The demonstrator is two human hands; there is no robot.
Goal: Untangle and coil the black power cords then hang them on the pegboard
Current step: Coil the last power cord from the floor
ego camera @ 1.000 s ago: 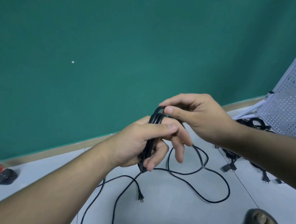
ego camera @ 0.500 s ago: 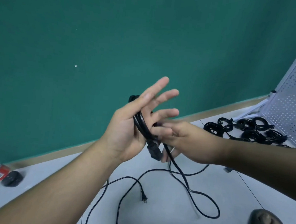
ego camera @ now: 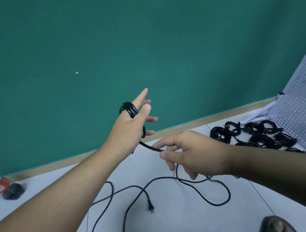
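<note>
– Cord (ego camera: 149, 147) stretches taut now: our right hand (ego camera: 196, 153) has pulled away rightward from the left, pinching it between thumb and fingers.
– Our left hand (ego camera: 129, 130) keeps straight, spread fingers, coil (ego camera: 129, 108) looped round it. We judge another wrap is coming; much slack lies on the near floor (ego camera: 177, 226).

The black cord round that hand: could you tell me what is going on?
A person is coiling a black power cord: loops sit round the outstretched left hand, while the right hand pinches the strand leading off it. The rest trails loose on the floor, plug free. Other coiled cords lie by the pegboard.
</note>
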